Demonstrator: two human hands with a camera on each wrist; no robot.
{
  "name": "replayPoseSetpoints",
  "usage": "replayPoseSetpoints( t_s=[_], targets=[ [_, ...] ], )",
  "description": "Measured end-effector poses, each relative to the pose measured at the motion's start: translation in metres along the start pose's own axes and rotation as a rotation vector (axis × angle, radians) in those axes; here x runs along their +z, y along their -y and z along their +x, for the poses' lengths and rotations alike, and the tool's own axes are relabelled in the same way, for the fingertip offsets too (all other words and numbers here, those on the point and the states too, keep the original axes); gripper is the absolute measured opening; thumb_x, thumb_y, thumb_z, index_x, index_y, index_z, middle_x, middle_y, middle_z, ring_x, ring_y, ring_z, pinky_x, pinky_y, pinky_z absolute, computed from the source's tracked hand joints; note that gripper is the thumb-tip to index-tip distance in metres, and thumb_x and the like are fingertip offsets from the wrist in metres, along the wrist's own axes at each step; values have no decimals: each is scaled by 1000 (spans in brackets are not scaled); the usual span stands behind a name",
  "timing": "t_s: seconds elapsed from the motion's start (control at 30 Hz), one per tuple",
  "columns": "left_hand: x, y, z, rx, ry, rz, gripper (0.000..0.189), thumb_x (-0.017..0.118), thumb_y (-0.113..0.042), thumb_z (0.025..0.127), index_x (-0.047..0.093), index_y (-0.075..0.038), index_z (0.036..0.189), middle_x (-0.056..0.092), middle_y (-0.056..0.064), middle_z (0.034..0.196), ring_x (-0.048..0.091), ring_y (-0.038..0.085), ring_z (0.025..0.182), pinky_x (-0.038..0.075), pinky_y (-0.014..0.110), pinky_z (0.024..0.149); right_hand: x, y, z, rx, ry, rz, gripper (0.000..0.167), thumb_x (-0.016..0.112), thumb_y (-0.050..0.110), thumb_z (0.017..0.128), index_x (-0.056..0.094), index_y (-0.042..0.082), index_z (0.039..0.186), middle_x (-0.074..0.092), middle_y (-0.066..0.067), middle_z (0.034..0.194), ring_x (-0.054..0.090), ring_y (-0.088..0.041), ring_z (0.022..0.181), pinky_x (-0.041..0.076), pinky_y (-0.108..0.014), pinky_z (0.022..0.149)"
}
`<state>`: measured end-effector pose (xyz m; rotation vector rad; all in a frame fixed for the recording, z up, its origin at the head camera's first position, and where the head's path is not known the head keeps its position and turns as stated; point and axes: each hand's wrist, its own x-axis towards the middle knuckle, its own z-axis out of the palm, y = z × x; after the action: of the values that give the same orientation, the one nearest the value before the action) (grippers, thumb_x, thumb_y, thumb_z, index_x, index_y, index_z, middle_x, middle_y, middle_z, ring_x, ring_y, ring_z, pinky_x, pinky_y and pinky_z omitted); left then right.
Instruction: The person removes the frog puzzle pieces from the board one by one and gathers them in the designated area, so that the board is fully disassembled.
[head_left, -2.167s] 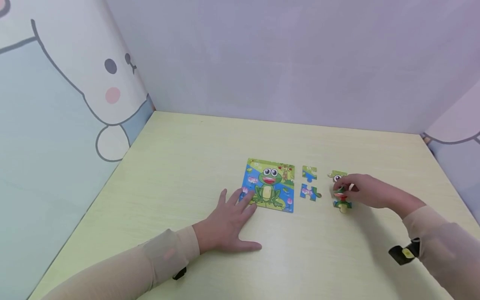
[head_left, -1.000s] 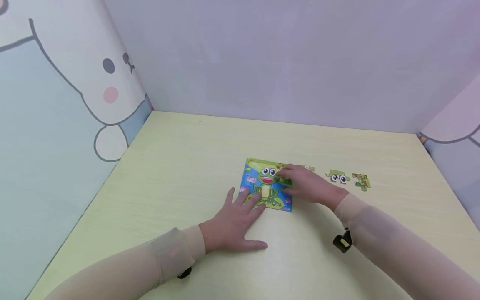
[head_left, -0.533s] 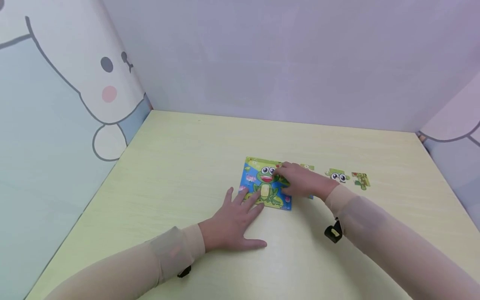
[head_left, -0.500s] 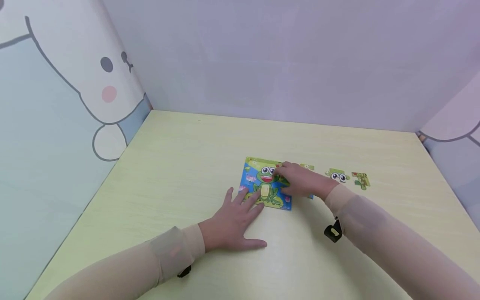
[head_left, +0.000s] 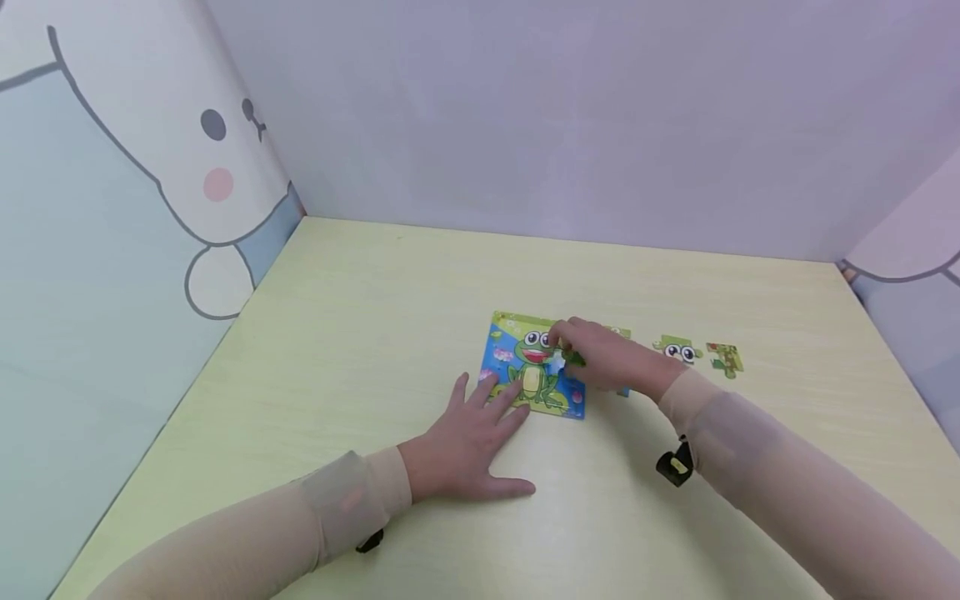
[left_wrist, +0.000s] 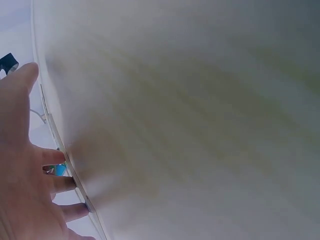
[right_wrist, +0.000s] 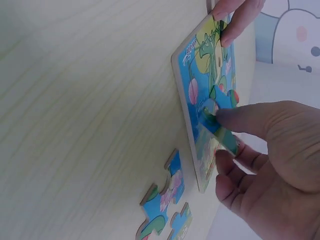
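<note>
A square frog jigsaw puzzle (head_left: 498, 337) lies flat on the table. My left hand (head_left: 468, 446) rests palm down with fingers spread, its fingertips on the puzzle's lower left edge. In the right wrist view, two of its fingers (right_wrist: 242, 22) touch the puzzle's far end. My right hand (head_left: 600, 350) is over the puzzle's right side. Between thumb and fingers it pinches a blue and green puzzle piece (right_wrist: 220, 132), tilted up from the board. Beside the frog's mouth a pale gap shows in the picture. The right hand hides part of the puzzle.
Loose puzzle pieces lie to the right: one with the frog's eyes (head_left: 677, 350), a brown and green corner piece (head_left: 726, 360), and others partly hidden by the right hand. A blue and pink piece (right_wrist: 167, 195) is on the table (head_left: 360, 333). Walls border the table.
My right hand has moved left from the loose pieces to the puzzle's right side. There it has raised a piece, baring a pale gap. The left hand has stayed nearly still.
</note>
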<state>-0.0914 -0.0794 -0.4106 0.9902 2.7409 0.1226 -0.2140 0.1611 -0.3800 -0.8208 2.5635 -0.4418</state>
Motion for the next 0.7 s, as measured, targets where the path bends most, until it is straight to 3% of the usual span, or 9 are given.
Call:
replayPoseSetpoints(
  t_s=[0.13, 0.3, 0.7],
  targets=[
    [0, 0, 0, 2, -5, -1, 94, 47, -83, 91, 42, -20, 160, 28, 9, 173, 25, 45, 158, 20, 75, 120, -2, -3, -4, -44, -46, 43, 27, 67, 6, 101, 60, 10, 127, 65, -7, 112, 61, -22, 98, 56, -43, 91],
    [0, 0, 0, 5, -11, -2, 93, 48, -82, 91, 43, -19, 160, 29, 9, 173, 25, 46, 158, 20, 75, 120, -4, -6, -8, -57, -45, 108, 23, 62, 5, 103, 61, 12, 126, 66, -5, 109, 60, -20, 92, 54, -37, 83],
    [0, 0, 1, 3, -1, -9, 94, 48, -83, 91, 42, -19, 160, 28, 9, 174, 24, 46, 158, 20, 76, 120, -2, -11, -10, -57, -39, 162, 28, 59, 1, 104, 61, 12, 129, 67, -7, 111, 61, -21, 95, 55, -39, 86]
  ],
)
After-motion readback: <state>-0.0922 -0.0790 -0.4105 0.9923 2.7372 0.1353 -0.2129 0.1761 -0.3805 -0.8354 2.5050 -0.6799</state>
